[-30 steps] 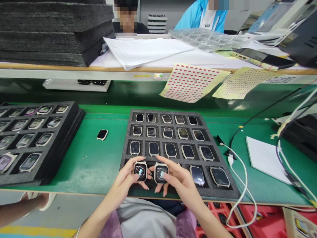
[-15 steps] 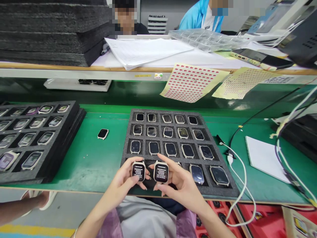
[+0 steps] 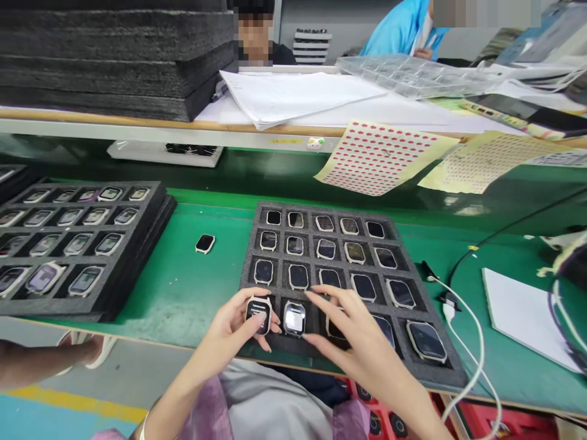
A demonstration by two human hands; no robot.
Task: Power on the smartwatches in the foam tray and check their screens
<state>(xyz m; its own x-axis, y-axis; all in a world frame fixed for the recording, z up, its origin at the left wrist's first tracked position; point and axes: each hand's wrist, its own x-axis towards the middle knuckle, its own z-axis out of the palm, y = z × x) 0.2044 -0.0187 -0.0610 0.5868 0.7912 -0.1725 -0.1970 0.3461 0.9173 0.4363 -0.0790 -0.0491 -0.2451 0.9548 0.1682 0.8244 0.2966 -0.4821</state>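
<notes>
My left hand grips a rounded-square watch, its pale rim smooth, my thumb over its glossy dark face. My right hand is spread open just beside a shiny watch lying in the coarse grey foam tray. Beyond my fingertips, pale-rimmed watches fill square cells; past my left fingers, a lone watch lies on the slick green tabletop.
</notes>
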